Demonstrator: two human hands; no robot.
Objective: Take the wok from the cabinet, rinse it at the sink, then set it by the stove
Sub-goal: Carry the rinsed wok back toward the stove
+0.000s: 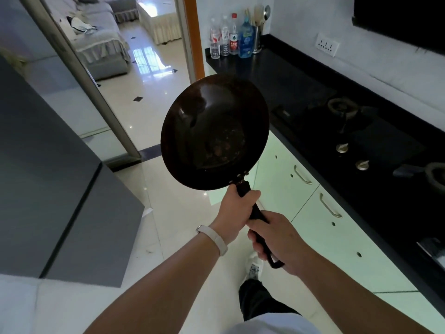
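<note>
Fingers of both hands are wrapped tight round the handle [255, 213], left hand [234, 213] up near the rivets, right hand [281, 239] lower by the hanging loop. I read the wok [214, 131] as held in the air over the floor, tilted so its bowl faces me, beside the counter [277, 75] and not touching it. Dark steel, stiff, no give. Two hands on one handle tells me it is heavy and front-loaded, so the bowl will want to dip. Brownish residue sits in the bottom, and a glossy band near the handle side could be water or oil, I cannot tell which; either way I would expect a slick inside, so I keep my hold on the handle, never the rim. Handle looks like a matte dark sleeve, decent grip. Stove [342, 109] lies on the counter to the right, burner bare, two knobs [342, 148] in front. Bottles [228, 37] stand at the far counter end, well apart from the wok. No sink in view. Grey cabinet [48, 165] at left.
</note>
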